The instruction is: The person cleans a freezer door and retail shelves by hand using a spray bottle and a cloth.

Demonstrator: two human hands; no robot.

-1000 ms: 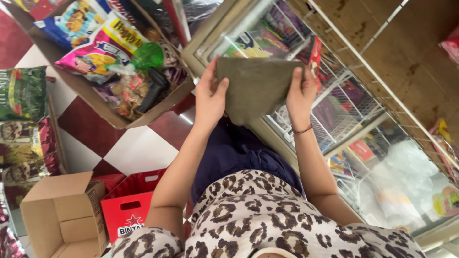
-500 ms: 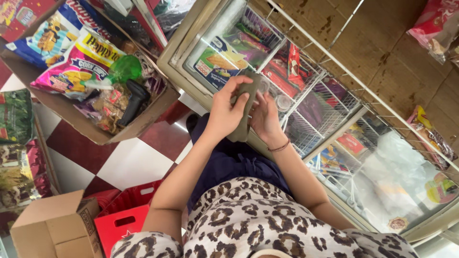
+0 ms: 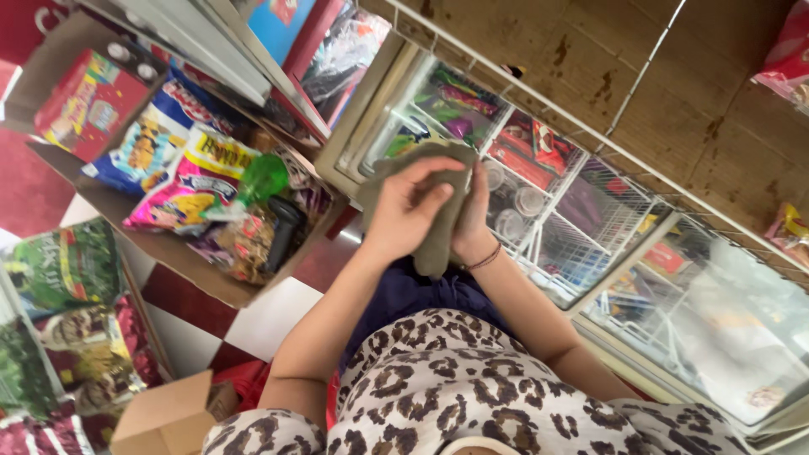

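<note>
A grey-green cloth (image 3: 438, 240) is folded between my two hands, in front of my body, above the edge of a glass-topped chest freezer (image 3: 539, 211). My left hand (image 3: 404, 211) lies over the near side of the cloth, fingers pressing on it. My right hand (image 3: 472, 221) holds the cloth from behind, mostly hidden by it; a thin bracelet circles that wrist. I wear a leopard-print top over dark blue trousers.
A cardboard box (image 3: 160, 244) of snack bags and a green bottle (image 3: 261, 179) sits to the left. More snack packs (image 3: 59, 270) hang at far left. A small open carton (image 3: 168, 417) and a red crate lie on the checkered floor. Wire baskets fill the freezer.
One second ago I held the cloth spread flat and wide. Since then my hands have come together and the cloth is folded into a narrow bundle. The view has shifted right.
</note>
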